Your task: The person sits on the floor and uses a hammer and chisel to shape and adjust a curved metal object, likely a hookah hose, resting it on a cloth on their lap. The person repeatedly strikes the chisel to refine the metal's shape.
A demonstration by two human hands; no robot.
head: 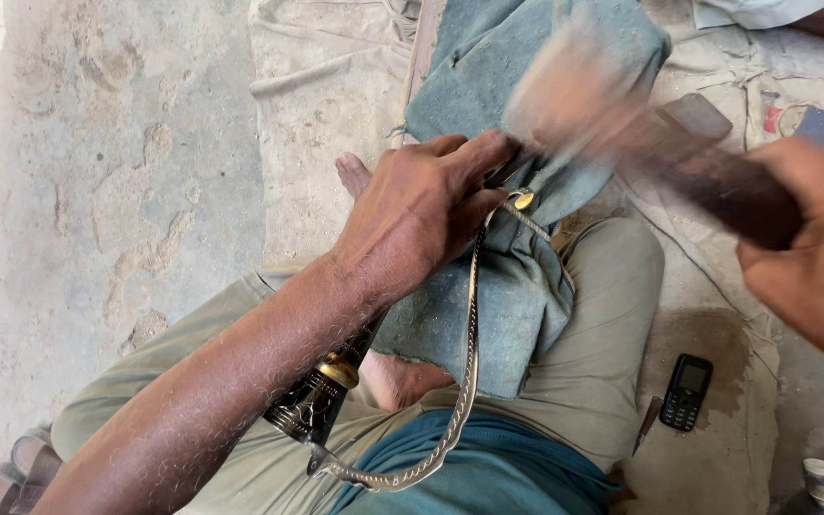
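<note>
Across the lap, at six o'clock, a black gilt-banded sheath [321, 396] with a braided metal strap [469, 343]. Left hand [417, 215], grip clamped round its upper end on the blue cloth pad [503, 286]. At three o'clock, right hand [813, 257] wrapped round a blurred mallet [612, 114]. Best kept short, square strokes, fingers clear of the head.

A craftsman's floor workshop: bare concrete floor [116, 191], worn cloth mats [326, 86], a mallet [622, 124] mid-swing
</note>
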